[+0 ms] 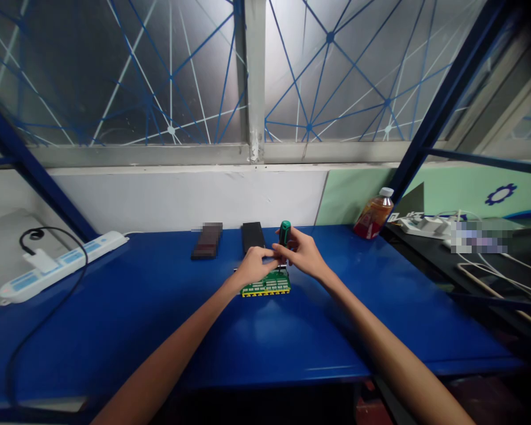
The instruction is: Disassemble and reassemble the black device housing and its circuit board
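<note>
My right hand (304, 255) is closed around a screwdriver (285, 226) with a green and black handle, held upright over a green circuit board (265, 284). White rectangular parts cover the board, and a yellow strip runs along its near edge. My left hand (255, 264) reaches over the board's back left part, its fingers drawn together beside the screwdriver's lower end. What the left fingertips grip, if anything, is hidden. The screwdriver's tip seems to meet the board near its back right corner, partly covered by my fingers.
Behind my hands lies a black flat box (252, 235), with a dark pixelated object (207, 241) to its left. A white power strip (66, 265) with a black cable occupies the left side. At the back right stands a drink bottle (374, 213); white cables (491, 274) lie beyond.
</note>
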`<state>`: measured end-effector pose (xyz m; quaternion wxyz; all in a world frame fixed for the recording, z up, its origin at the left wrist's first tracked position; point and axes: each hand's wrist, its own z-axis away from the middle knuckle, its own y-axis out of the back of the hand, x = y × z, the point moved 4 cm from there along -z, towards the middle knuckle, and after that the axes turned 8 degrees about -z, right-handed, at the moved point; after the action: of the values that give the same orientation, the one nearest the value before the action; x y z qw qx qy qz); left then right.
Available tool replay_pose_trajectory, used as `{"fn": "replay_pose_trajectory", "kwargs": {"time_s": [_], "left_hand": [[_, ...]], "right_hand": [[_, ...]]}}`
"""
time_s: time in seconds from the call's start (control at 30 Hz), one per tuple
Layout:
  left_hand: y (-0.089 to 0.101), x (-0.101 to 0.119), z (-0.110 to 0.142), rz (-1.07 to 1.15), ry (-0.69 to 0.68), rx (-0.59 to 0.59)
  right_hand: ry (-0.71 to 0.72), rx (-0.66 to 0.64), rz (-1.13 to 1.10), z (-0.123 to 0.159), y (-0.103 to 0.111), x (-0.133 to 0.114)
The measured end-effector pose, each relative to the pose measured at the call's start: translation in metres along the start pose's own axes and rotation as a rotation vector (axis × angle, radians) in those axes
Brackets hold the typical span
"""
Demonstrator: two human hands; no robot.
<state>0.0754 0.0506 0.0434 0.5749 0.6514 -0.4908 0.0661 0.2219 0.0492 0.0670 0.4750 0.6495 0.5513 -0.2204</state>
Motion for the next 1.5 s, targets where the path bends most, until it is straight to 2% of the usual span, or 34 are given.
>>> {"fn": "replay_pose_trajectory", "kwargs": {"time_s": [0.1,0.27,0.43,0.67,0.83,1.03,1.23,1.37,1.5], "left_hand": [[0.0,-0.0004,-0.0003,0.005,-0.013,-0.019],[0.0003,-0.0051,-0.0012,-0.016,0.035,0.022],[-0.0039,-0.0054,-0.0013,-0.02,-0.02,-0.066],[-0.0045,-0.0087,-0.0003,-0.007,0.016,-0.019],[-0.0068,-0.0061,0.0007,0.004,-0.004,-0.083],[-0.0056,-0.0084,0.0016,-0.052,0.016,-0.019],[-0.0053,-0.0054,0.0014,-0.041,-0.04,-0.058],[-0.0047,-0.0067,0.0014,-0.024,-0.008,-0.017],[-0.0067,-0.0053,0.0012,-0.019,-0.049,-0.03]], "right_hand": [[0.0,0.001,-0.006,0.0,-0.0004,0.0003],[-0.004,0.0,-0.018,0.0007,-0.0016,-0.0013],[-0.004,-0.006,-0.027,0.0011,-0.0026,-0.0006],[0.002,0.001,-0.03,0.0009,-0.0025,-0.0035],[-0.005,0.02,-0.038,-0.0001,-0.002,-0.0015],[0.001,0.021,-0.033,0.0,-0.0029,0.0025],[0.003,0.023,-0.007,0.0006,-0.0024,0.001],[0.001,0.016,-0.002,0.0011,-0.0024,0.0009],[-0.02,0.003,0.005,0.001,-0.0033,0.004]]}}
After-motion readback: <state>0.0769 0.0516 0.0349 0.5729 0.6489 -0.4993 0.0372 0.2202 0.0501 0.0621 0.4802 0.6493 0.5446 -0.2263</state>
